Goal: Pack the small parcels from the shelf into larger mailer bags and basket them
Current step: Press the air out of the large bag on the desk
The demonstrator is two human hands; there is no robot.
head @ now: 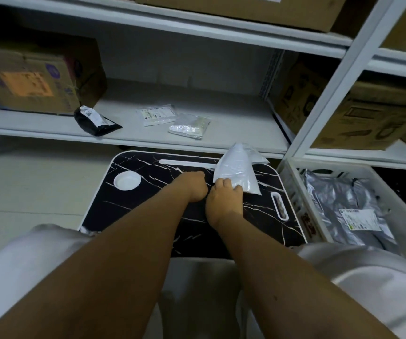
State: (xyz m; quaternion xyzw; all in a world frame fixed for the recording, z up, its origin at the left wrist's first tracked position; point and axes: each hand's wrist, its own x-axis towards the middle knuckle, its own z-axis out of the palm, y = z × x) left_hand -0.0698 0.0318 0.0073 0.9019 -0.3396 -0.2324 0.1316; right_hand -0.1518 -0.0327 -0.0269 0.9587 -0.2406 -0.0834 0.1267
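Dim indoor light, bluish cast, source unseen. Deep shadow under upper shelf (197, 28) and at far right. Soft glare on silver bags in basket (295, 182). Whole frame slightly blurred; box (33, 79) print unreadable. Wide-angle bending tilts shelf post (339, 77); forearms loom oversized.

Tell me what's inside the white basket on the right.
The white basket holds silver mailer bags piled together, the top one with a white shipping label. Whatever lies beneath them is covered, and the basket's near end is hidden behind the person's sleeve.
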